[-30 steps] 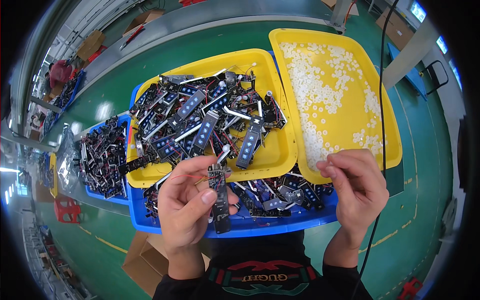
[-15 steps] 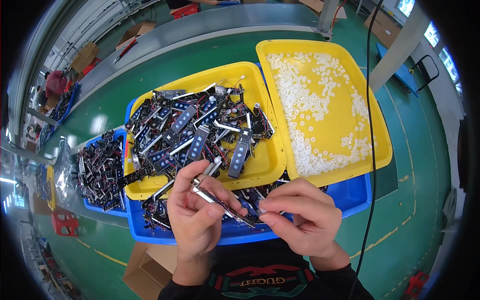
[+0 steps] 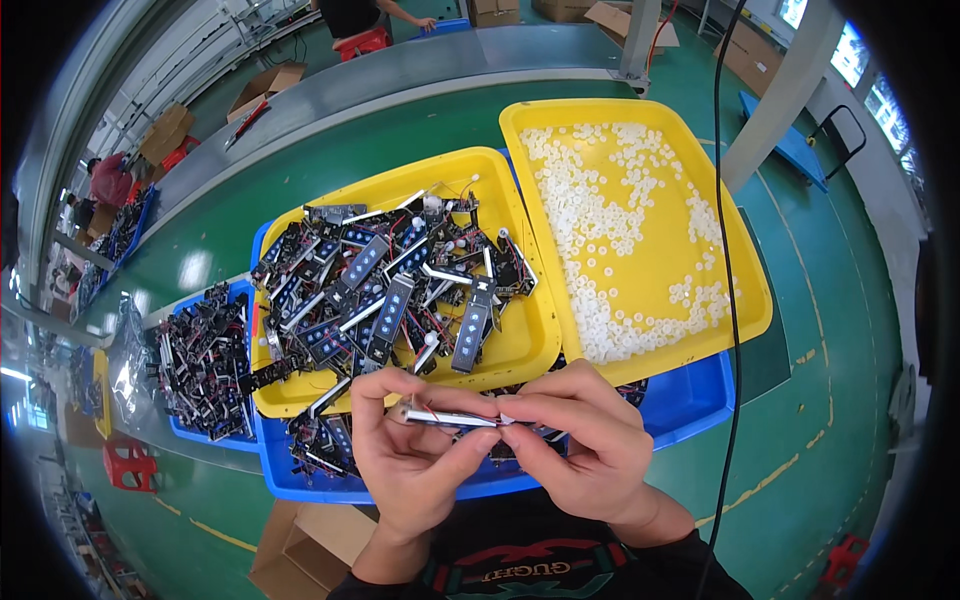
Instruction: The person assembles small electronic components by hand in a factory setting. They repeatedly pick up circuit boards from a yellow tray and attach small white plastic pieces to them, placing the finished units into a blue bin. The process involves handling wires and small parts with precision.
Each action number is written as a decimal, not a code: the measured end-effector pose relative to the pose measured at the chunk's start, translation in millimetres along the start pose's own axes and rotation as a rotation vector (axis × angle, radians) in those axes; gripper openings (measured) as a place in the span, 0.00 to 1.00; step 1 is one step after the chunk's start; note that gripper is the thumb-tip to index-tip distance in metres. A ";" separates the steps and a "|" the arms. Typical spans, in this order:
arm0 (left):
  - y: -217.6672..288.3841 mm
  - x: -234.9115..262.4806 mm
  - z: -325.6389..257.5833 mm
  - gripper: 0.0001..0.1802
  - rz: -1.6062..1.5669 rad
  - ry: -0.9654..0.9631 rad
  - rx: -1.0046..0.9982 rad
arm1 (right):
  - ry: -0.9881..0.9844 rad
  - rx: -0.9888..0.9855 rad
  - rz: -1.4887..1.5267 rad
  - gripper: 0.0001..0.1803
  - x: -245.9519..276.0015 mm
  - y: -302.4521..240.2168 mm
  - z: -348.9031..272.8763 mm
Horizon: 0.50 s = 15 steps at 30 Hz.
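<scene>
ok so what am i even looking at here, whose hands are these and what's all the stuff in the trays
This is filmed by a wide fisheye camera on a person's head, looking down, so straight edges look bent. The two bare hands belong to that person. The left hand and right hand together hold one slim silvery strip with thin wires. In front of them a yellow tray is heaped with dark circuit strips. A second yellow tray to the right holds small white rings. Both sit over a blue bin. Another blue bin of dark parts lies to the left.
</scene>
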State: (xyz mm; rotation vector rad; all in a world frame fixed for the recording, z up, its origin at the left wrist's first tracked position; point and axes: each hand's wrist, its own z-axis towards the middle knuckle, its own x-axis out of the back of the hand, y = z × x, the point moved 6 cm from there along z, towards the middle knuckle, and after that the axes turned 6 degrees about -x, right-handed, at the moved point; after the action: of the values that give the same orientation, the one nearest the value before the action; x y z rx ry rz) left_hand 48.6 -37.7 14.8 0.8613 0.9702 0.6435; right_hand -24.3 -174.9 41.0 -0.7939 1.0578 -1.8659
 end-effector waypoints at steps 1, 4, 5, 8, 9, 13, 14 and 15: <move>-0.3 -0.1 0.3 0.31 0.010 -0.013 0.001 | 0.016 0.010 -0.008 0.16 0.0 0.0 0.8; 6.9 -6.5 0.3 0.31 0.075 -0.036 -0.034 | 0.056 0.066 -0.048 0.17 1.0 -4.7 3.0; 8.2 -8.0 0.2 0.31 0.105 -0.054 -0.053 | 0.068 0.090 -0.067 0.18 2.0 -7.0 3.7; 7.1 -8.3 1.9 0.30 0.161 -0.160 -0.078 | 0.083 0.168 -0.150 0.19 5.6 -12.6 5.0; 6.1 -9.8 2.9 0.30 0.150 -0.183 -0.074 | 0.084 0.195 -0.181 0.20 6.7 -14.2 5.2; 6.0 -7.3 3.6 0.28 0.187 -0.137 -0.121 | 0.044 0.245 -0.217 0.21 5.2 -17.7 3.2; 6.9 -7.9 4.0 0.28 0.193 -0.137 -0.126 | 0.045 0.266 -0.240 0.21 5.4 -19.1 2.4; 8.5 -8.7 4.5 0.28 0.199 -0.136 -0.130 | 0.045 0.287 -0.263 0.21 5.3 -20.5 2.1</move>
State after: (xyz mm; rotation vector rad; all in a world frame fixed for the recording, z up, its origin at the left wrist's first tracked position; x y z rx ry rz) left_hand 48.1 -41.7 27.1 0.8807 0.7172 0.7987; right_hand -32.1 -174.2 60.8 -0.7514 0.7143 -2.2056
